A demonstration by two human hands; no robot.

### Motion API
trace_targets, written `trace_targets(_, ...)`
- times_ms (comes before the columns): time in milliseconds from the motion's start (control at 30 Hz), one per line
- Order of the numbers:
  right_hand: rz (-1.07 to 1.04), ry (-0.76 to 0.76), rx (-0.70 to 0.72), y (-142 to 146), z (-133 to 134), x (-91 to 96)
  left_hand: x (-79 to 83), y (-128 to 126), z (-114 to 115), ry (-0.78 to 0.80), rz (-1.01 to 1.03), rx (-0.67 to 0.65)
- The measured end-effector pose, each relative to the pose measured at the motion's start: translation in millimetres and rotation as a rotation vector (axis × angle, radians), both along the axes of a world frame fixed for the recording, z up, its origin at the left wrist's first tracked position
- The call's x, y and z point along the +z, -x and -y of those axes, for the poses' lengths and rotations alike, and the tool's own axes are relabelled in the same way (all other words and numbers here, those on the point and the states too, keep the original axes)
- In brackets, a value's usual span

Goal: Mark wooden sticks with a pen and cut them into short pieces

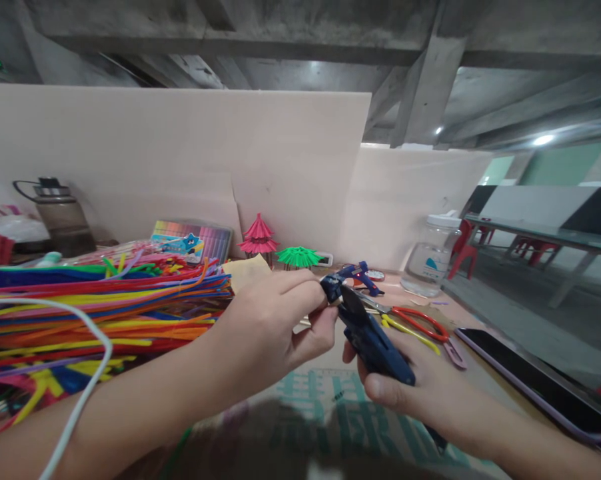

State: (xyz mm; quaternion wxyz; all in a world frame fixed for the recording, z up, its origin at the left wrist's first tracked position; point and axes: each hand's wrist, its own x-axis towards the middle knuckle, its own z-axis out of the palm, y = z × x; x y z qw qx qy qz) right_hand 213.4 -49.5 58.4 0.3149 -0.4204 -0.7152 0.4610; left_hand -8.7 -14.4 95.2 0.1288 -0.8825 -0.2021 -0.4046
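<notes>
My right hand (405, 380) is wrapped round a pair of dark blue hand shears (375, 340), which slant up and left over the table. My left hand (290, 320) is closed in a pinch right at the shears' head. A small pale piece (338, 302), perhaps a bit of thin stick, shows at its fingertips, against the jaws. Fingers hide most of that piece. Behind the hands lie a blue glue gun (358, 272), orange-handled scissors (420, 321) and a yellow-handled tool (410, 332). A pink tiered paper-like roof model (258, 237) and a green one (299, 257) stand farther back.
Colourful pipe cleaners (105, 307) heap up on the left, crossed by a white cable (93, 327). Behind them are a marker set (193, 240) and a dark bottle (63, 217). A clear jug (430, 260) and a phone (535, 380) are on the right. White boards (180, 147) wall the back.
</notes>
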Motion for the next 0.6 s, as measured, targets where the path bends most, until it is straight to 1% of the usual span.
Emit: trace_targets(600,0.020,0.015,-0.031,0.9,-0.7,0.1,0.8,-0.3,0.1,-0.026,0.011,-0.035)
